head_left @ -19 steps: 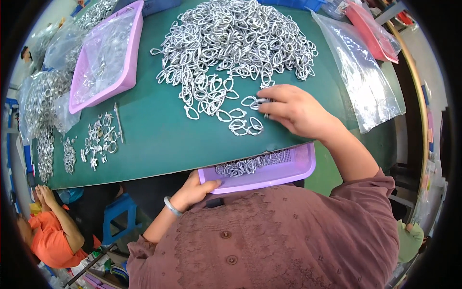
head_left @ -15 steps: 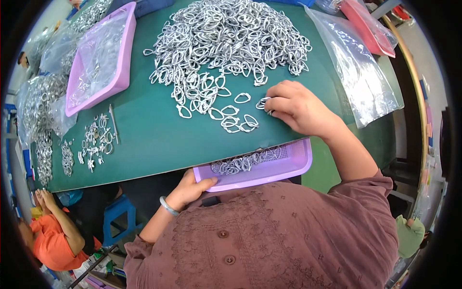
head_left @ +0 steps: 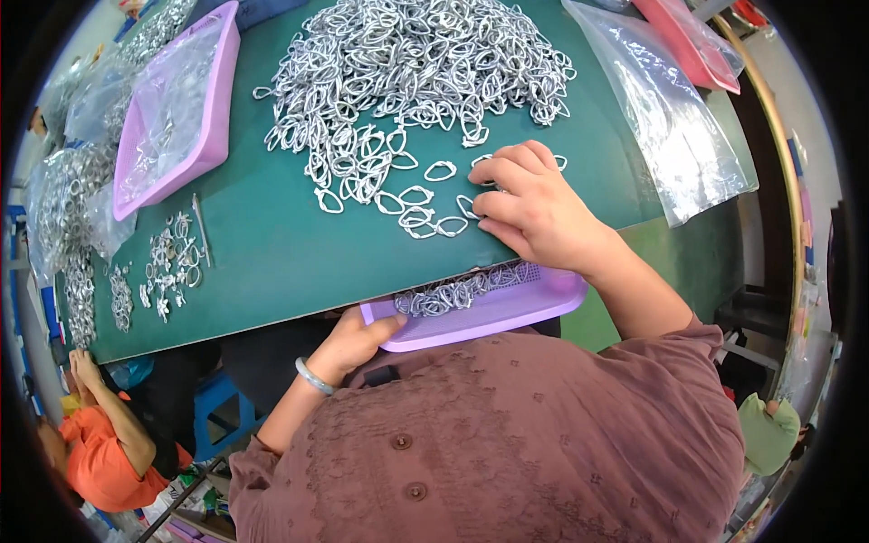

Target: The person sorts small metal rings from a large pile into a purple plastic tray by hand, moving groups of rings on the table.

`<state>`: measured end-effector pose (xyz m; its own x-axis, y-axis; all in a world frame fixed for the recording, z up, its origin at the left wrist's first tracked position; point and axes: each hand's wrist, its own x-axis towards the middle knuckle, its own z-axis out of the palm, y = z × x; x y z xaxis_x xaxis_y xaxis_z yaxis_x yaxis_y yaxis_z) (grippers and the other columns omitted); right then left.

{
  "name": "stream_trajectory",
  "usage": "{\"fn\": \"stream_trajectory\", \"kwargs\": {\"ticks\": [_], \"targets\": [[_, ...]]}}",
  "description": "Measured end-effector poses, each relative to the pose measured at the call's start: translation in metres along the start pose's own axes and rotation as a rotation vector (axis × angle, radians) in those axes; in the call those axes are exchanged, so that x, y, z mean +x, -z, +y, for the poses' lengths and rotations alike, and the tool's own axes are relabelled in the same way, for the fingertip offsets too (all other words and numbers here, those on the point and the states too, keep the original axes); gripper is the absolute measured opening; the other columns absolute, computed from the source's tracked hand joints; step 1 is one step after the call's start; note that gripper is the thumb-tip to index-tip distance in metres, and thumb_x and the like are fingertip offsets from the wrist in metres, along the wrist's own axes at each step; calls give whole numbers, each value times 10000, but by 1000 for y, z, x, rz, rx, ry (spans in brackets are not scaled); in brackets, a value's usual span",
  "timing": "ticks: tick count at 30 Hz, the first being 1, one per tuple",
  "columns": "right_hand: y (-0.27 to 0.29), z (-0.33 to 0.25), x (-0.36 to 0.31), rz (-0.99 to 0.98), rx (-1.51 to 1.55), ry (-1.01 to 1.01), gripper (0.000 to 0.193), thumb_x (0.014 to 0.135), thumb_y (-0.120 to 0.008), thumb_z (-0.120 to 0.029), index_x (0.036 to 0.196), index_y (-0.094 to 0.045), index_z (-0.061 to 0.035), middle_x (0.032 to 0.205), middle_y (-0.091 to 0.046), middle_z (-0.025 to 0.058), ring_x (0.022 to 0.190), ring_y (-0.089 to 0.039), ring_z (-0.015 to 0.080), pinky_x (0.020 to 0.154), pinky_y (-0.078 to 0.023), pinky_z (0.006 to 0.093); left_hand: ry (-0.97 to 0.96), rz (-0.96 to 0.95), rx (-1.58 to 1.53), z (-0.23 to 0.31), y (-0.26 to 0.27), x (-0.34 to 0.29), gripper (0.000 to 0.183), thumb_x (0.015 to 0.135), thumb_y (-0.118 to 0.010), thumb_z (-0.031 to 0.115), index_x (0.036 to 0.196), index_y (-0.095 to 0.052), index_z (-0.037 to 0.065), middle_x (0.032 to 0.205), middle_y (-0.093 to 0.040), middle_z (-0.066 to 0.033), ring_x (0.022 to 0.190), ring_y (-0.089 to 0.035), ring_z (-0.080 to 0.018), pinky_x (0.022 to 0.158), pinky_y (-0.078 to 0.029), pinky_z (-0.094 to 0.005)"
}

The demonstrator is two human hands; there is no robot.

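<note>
Right hand: in the middle right of the frame, the right hand (head_left: pixel 539 204) is bent over a few silver rings (head_left: pixel 468 208), fingers spread; whether any is gripped I cannot tell.
Left hand: at lower centre, the left hand (head_left: pixel 348 342) grips the lilac tray (head_left: pixel 489 333) by its left end, thumb over the rim.
Rings in tray: silver rings (head_left: pixel 453 296) lie along its far side, partly hidden by the table edge.
Heap: a broad heap of rings (head_left: pixel 416 63) fills the upper centre, its strays trailing toward the right hand.
Near edge: the green table's (head_left: pixel 262 262) front edge slants from lower left up to the right, over the tray.
Room left: green surface stretches from the loose rings to the small silver parts (head_left: pixel 172 262) and thin rod (head_left: pixel 200 231).
Room right: a strip of green separates the right hand from the clear bag (head_left: pixel 674 122).
Change: the right fingers, bunched earlier, have spread; the right wrist now overlaps the tray's right corner; the view has shifted slightly, while the left grip is unchanged.
</note>
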<state>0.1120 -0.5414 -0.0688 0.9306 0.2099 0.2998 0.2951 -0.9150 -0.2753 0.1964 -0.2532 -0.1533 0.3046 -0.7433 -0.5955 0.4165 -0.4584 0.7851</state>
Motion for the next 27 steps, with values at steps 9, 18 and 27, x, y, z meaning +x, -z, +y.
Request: {"fn": "stream_trajectory", "kwargs": {"ticks": [9, 18, 27], "targets": [[24, -1, -8, 91, 74, -15, 212, 692, -694, -14, 890, -635, -63, 1056, -589, 79, 992, -540, 290, 916, -400, 441, -12, 109, -152, -5, 2, -6, 420, 889, -666, 171, 1234, -554, -41, 1091, -659, -121, 951, -632, -188, 837, -514, -319], [8, -7, -28, 107, 39, -88, 219, 742, -694, -35, 957, -665, -63, 781, -573, 52, 745, -564, 253, 715, -429, 376, -349, 139, 686, 83, 6, -61, 154, 854, -673, 74, 989, -703, 8, 786, -666, -104, 655, -610, -194, 619, -480, -293], [-7, -12, -21, 41, 144, -69, 214, 774, -691, -80, 986, -658, -82, 834, -560, 45, 762, -560, 255, 682, -427, 374, -842, 323, 1174, 107, -15, -13, 335, 816, -685, 57, 1150, -663, 79, 672, -497, -70, 574, -516, -241, 542, -429, -354]]}}
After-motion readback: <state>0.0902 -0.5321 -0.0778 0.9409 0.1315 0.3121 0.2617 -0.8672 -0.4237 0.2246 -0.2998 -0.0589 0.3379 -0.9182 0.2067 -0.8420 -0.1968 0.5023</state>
